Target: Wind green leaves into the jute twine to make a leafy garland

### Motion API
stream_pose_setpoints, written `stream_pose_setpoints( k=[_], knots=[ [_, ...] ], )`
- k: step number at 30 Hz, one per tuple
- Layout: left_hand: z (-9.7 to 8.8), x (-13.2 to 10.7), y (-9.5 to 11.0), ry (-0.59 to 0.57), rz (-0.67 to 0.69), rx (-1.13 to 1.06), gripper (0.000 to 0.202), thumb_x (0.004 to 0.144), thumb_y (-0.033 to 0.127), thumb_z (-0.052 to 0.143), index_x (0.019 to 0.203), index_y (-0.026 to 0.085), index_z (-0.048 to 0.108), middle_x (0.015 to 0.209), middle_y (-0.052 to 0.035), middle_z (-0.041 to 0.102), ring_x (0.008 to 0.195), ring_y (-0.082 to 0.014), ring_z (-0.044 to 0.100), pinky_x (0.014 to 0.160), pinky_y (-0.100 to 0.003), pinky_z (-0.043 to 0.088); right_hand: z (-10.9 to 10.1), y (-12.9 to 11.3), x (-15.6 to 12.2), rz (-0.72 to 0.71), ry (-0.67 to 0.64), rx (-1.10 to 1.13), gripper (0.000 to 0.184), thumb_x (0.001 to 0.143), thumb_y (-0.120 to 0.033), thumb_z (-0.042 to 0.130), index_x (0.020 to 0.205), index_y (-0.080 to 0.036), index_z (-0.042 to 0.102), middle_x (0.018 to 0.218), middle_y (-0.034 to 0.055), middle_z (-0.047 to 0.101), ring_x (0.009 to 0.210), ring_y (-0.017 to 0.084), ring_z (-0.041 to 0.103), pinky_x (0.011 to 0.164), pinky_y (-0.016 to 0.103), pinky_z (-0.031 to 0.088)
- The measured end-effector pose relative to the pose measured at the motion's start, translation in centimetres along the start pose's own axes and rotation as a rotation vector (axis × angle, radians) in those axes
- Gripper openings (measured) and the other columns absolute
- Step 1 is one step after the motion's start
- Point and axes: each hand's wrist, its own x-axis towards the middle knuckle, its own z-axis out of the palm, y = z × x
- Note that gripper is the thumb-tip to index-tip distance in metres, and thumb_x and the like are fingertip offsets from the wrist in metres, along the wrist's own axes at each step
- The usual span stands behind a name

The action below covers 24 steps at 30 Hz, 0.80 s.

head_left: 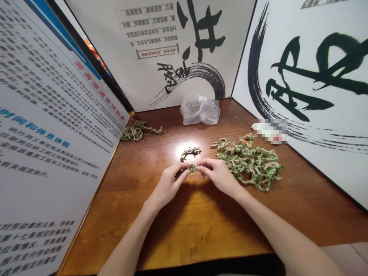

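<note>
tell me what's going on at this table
A person's left hand and right hand pinch a bit of leafy twine at the fingertips, over the wooden table. A curved length lies just beyond; whether it joins the held bit is unclear. A big tangle sits to the right, a smaller one far left, and a clear plastic bag at the back.

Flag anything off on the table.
One thing: the white item by the right panel shows as blocky pixels, so I can't tell what it is; likely masking in the picture, not damage. The large twine pile is tangled, but nothing looks spilled or broken.
</note>
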Motion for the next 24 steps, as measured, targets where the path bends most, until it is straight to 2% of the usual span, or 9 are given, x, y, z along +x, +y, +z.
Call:
stream_pose_setpoints(
  k=[4,10,13,16,20,24],
  knots=[
    [-0.2,-0.1,0.1,-0.012,0.034,0.051,0.021,0.094,0.028,0.049,0.107,0.019,0.064,0.102,-0.0045,0.068,0.089,-0.0138,0.061,0.077,-0.023,0.045,-0.3,0.0,0.0,-0.002,-0.005,-0.063,0.017,0.086,-0.028,0.059,0.085,-0.017,0.072,0.058,-0.0022,0.060,0.055,0.011,0.052,0.059,0.022,0.039],
    [-0.8,-0.1,0.1,0.006,0.019,0.082,0.021,0.094,0.029,0.050,0.103,0.020,0.065,0.100,-0.0041,0.069,0.086,-0.0139,0.062,0.074,-0.023,0.045,-0.8,0.4,0.1,-0.050,-0.015,-0.119,0.022,0.088,-0.028,0.057,0.097,-0.018,0.074,0.060,-0.0008,0.064,0.056,0.013,0.058,0.063,0.024,0.044],
    [-1.0,-0.1,0.0,-0.001,0.055,0.103,0.020,0.094,0.028,0.049,0.101,0.019,0.066,0.097,-0.0044,0.069,0.084,-0.0139,0.062,0.075,-0.023,0.045,-0.9,0.9,0.2,-0.131,-0.022,-0.164,0.025,0.088,-0.018,0.053,0.101,-0.022,0.074,0.087,0.0040,0.074,0.082,0.019,0.068,0.079,0.030,0.050],
    [-1.4,-0.1,0.0,0.018,0.067,0.116,0.019,0.094,0.026,0.050,0.100,0.019,0.067,0.095,-0.0045,0.069,0.081,-0.0141,0.062,0.074,-0.023,0.045,-1.1,1.1,0.3,-0.171,-0.028,-0.176,0.033,0.088,-0.012,0.048,0.105,-0.026,0.073,0.109,0.0023,0.070,0.103,0.020,0.066,0.092,0.035,0.049],
    [-2.0,0.0,0.0,0.019,0.057,0.130,0.020,0.093,0.028,0.050,0.098,0.020,0.068,0.092,-0.0042,0.069,0.079,-0.0144,0.062,0.073,-0.023,0.045,-1.6,1.1,0.3,-0.172,-0.055,-0.253,0.035,0.089,-0.011,0.048,0.108,-0.028,0.072,0.111,-0.0002,0.069,0.104,0.020,0.066,0.092,0.034,0.050],
    [-2.3,0.1,-0.2,0.003,0.015,0.124,0.023,0.093,0.032,0.050,0.097,0.019,0.069,0.092,-0.0050,0.070,0.078,-0.0154,0.062,0.071,-0.025,0.046,-2.0,1.2,0.2,-0.137,0.001,-0.464,0.027,0.091,-0.021,0.053,0.110,-0.028,0.071,0.108,0.0035,0.070,0.096,0.024,0.068,0.082,0.035,0.051]
  ],
)
